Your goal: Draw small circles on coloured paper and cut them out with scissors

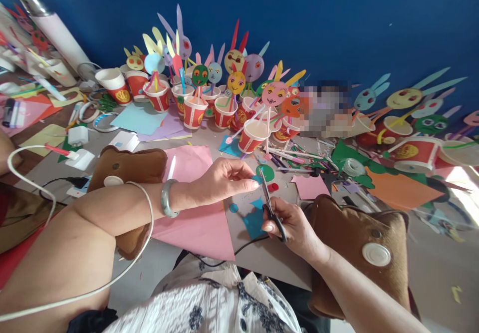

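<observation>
Between its thumb and fingers, my left hand pinches a small piece of blue paper. My right hand grips the black handles of a pair of scissors, whose blades point away from me and reach up beside the blue piece. A green paper disc lies on the table just behind the blades. Below my hands rest a larger blue paper sheet and a small blue disc. A big pink paper sheet spreads under my left wrist.
Paper cups with paper animal faces line the blue wall. Brown cushions lie at left and right. A white cable loops over my left forearm. Pens and paper scraps litter the right side. Another person's arm shows at far left.
</observation>
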A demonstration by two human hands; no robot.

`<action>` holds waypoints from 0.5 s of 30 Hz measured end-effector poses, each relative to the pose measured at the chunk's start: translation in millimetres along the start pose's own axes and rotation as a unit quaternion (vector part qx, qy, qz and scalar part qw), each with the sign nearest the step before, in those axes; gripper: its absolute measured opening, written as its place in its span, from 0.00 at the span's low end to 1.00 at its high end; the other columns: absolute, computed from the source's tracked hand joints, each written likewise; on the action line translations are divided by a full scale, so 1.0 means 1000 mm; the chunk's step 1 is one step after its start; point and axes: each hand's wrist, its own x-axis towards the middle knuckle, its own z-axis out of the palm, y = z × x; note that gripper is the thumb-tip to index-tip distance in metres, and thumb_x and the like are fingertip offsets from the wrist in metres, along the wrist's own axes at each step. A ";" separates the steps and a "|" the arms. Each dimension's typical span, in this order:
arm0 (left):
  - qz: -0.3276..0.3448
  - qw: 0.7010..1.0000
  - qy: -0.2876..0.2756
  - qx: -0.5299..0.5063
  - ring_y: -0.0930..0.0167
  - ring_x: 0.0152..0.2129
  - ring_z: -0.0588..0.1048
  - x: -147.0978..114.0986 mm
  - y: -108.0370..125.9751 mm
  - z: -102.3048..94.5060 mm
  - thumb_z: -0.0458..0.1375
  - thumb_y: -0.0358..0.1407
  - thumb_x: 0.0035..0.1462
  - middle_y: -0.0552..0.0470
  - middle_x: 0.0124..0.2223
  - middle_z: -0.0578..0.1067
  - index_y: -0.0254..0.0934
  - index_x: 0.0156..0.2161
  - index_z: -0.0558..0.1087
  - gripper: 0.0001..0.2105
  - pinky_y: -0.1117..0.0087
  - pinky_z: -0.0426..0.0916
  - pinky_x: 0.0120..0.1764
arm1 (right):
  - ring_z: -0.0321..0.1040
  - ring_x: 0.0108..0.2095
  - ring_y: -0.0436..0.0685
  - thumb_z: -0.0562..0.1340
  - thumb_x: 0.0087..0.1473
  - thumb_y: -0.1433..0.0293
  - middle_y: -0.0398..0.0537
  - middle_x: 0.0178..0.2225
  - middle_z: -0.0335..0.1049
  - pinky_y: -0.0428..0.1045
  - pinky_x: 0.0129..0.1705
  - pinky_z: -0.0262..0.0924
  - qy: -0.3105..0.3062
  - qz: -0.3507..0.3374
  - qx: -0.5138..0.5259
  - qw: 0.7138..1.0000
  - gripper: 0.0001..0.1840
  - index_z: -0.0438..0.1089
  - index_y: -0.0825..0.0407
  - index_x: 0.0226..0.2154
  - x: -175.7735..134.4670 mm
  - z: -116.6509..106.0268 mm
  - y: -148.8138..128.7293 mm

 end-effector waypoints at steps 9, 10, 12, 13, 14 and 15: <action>0.006 1.000 -0.006 0.018 0.76 0.28 0.69 0.000 -0.005 -0.001 0.63 0.33 0.52 0.53 0.29 0.73 0.33 0.30 0.72 0.06 0.72 0.64 0.34 | 0.52 0.18 0.47 0.69 0.35 0.39 0.37 0.15 0.59 0.46 0.21 0.45 -0.003 -0.002 0.014 1.000 0.35 0.58 0.50 0.22 0.002 0.001 -0.001; 0.007 1.000 -0.008 0.019 0.76 0.28 0.69 -0.001 -0.005 -0.001 0.63 0.33 0.52 0.53 0.29 0.73 0.33 0.30 0.72 0.06 0.72 0.65 0.33 | 0.52 0.18 0.47 0.69 0.35 0.38 0.37 0.16 0.59 0.46 0.20 0.44 -0.003 -0.003 0.010 1.000 0.35 0.58 0.50 0.22 0.002 0.001 0.000; 0.009 1.000 -0.008 0.019 0.75 0.28 0.69 -0.001 -0.005 -0.001 0.63 0.33 0.52 0.53 0.29 0.73 0.33 0.30 0.72 0.06 0.72 0.65 0.33 | 0.51 0.18 0.47 0.68 0.36 0.38 0.37 0.15 0.59 0.46 0.20 0.44 0.001 -0.004 -0.001 1.000 0.35 0.58 0.50 0.23 0.002 0.000 0.000; 0.010 1.000 -0.008 0.019 0.76 0.28 0.69 -0.001 -0.005 -0.001 0.63 0.33 0.52 0.53 0.29 0.73 0.33 0.30 0.72 0.06 0.72 0.65 0.33 | 0.51 0.18 0.47 0.68 0.36 0.38 0.37 0.15 0.59 0.46 0.20 0.44 0.001 -0.004 -0.006 1.000 0.35 0.58 0.50 0.23 0.002 0.000 0.000; 0.011 1.000 -0.008 0.018 0.76 0.28 0.69 -0.001 -0.004 -0.001 0.63 0.33 0.52 0.53 0.29 0.73 0.33 0.30 0.72 0.06 0.72 0.65 0.33 | 0.52 0.18 0.47 0.68 0.35 0.38 0.37 0.15 0.59 0.46 0.20 0.44 0.001 -0.004 -0.008 1.000 0.35 0.58 0.50 0.23 0.001 0.000 0.000; 0.013 1.000 -0.009 0.016 0.76 0.28 0.69 -0.001 -0.004 -0.001 0.63 0.33 0.52 0.53 0.29 0.73 0.33 0.30 0.72 0.05 0.72 0.65 0.33 | 0.52 0.18 0.47 0.68 0.35 0.38 0.37 0.15 0.59 0.46 0.20 0.44 0.000 -0.005 -0.009 1.000 0.35 0.58 0.50 0.23 0.001 0.000 0.000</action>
